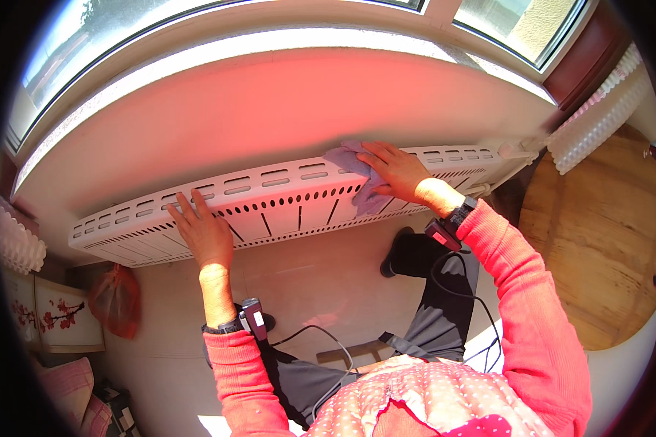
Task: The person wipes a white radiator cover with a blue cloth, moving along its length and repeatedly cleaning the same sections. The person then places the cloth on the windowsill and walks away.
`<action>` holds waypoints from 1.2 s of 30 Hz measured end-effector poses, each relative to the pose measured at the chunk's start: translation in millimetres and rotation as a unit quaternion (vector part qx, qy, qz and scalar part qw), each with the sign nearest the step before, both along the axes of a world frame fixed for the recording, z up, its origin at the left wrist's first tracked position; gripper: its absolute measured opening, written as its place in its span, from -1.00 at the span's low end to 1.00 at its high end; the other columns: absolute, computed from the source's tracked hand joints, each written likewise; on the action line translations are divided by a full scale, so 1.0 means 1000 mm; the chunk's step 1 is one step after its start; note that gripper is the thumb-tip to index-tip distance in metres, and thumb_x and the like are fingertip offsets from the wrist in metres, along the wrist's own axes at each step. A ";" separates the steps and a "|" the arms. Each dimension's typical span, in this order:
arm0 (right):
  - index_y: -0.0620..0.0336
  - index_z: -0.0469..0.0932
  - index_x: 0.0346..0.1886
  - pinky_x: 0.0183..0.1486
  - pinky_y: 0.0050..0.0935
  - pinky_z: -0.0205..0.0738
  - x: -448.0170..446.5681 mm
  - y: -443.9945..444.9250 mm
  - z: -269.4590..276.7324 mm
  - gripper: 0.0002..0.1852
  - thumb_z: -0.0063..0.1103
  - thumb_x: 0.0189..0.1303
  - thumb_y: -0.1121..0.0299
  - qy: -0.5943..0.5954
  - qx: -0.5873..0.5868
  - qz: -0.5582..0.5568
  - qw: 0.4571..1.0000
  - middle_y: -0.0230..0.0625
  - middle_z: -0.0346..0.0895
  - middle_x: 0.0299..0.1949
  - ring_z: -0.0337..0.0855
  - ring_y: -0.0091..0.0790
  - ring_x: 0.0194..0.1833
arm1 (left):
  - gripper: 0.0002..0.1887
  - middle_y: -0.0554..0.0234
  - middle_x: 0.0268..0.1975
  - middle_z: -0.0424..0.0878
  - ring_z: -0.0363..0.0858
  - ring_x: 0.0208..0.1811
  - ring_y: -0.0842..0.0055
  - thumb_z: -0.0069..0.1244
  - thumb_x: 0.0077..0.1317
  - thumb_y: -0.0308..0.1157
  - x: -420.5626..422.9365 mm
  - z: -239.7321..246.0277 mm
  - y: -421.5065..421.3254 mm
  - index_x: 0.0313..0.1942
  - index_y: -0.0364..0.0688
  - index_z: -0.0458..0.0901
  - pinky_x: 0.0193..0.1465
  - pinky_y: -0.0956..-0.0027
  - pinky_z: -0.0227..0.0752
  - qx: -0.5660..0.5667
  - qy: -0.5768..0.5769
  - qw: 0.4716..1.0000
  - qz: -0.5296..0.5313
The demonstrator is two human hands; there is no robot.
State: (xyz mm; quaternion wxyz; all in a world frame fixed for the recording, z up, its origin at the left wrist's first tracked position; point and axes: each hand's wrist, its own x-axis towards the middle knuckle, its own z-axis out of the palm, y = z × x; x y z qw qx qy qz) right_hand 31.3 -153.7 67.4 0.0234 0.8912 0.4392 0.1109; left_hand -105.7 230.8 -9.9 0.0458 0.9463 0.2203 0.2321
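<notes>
A long white radiator (273, 181) with slotted top and perforated front runs along the wall under the window. My right hand (396, 172) presses a purple cloth (369, 198) against its top and front edge, right of the middle. Part of the cloth hangs down over the front panel; the palm hides some of it. My left hand (203, 232) rests on the front upper edge, left of the middle, fingers spread and holding nothing. Each wrist wears a black strap with a small cabled device.
Pipes (516, 161) join the radiator's right end. At the right leans a round wooden board (596, 246) near a pale curtain (601, 117). A red plastic bag (116, 303) hangs at the left, beside a flower-patterned box (65, 317). Above is the window sill (284, 39).
</notes>
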 end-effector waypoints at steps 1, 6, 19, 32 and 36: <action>0.03 0.34 0.39 0.35 -0.16 0.40 0.001 -0.015 0.001 -0.12 0.55 -0.08 0.21 0.006 0.002 -0.016 1.000 -0.27 0.16 0.47 0.20 -0.09 0.46 | -0.27 -0.22 0.55 -0.02 -0.21 0.58 -0.22 -0.02 0.30 -0.45 0.000 -0.001 0.000 0.48 -0.26 0.13 0.50 -0.15 0.02 0.000 0.001 1.000 0.001; -0.01 0.22 0.46 0.34 -0.14 0.42 0.014 -0.097 0.006 -0.04 0.53 -0.08 0.25 0.033 -0.015 -0.117 0.993 -0.24 0.10 0.51 0.16 -0.04 0.48 | -0.24 -0.24 0.54 -0.03 -0.18 0.57 -0.22 0.01 0.26 -0.47 0.002 -0.005 0.003 0.47 -0.26 0.13 0.48 -0.15 0.07 0.015 -0.019 1.000 -0.004; 0.04 0.19 0.49 0.45 -0.13 0.28 0.059 -0.250 -0.005 0.02 0.52 -0.14 0.39 0.050 -0.049 -0.365 0.928 -0.18 0.03 0.56 0.13 0.04 0.50 | -0.25 -0.33 0.51 0.01 -0.14 0.54 -0.31 0.05 0.27 -0.42 0.007 -0.011 0.003 0.44 -0.34 0.13 0.43 -0.20 0.14 0.055 -0.030 0.998 0.001; 0.07 0.26 0.44 0.37 -0.12 0.37 0.018 -0.100 0.011 -0.06 0.53 -0.09 0.28 0.050 -0.075 -0.200 0.976 -0.20 0.16 0.51 0.21 -0.01 0.47 | -0.25 -0.35 0.50 0.02 -0.15 0.53 -0.35 0.09 0.29 -0.37 0.003 -0.002 -0.002 0.44 -0.32 0.15 0.44 -0.12 0.18 0.054 -0.010 0.998 0.002; 0.07 0.30 0.42 0.36 -0.11 0.38 0.004 -0.031 0.012 -0.08 0.55 -0.10 0.27 0.049 -0.054 -0.112 0.991 -0.21 0.17 0.50 0.21 -0.02 0.47 | -0.24 -0.29 0.52 -0.01 -0.17 0.56 -0.29 0.08 0.32 -0.34 -0.001 0.005 -0.005 0.47 -0.27 0.11 0.45 -0.09 0.17 0.007 0.022 1.000 0.010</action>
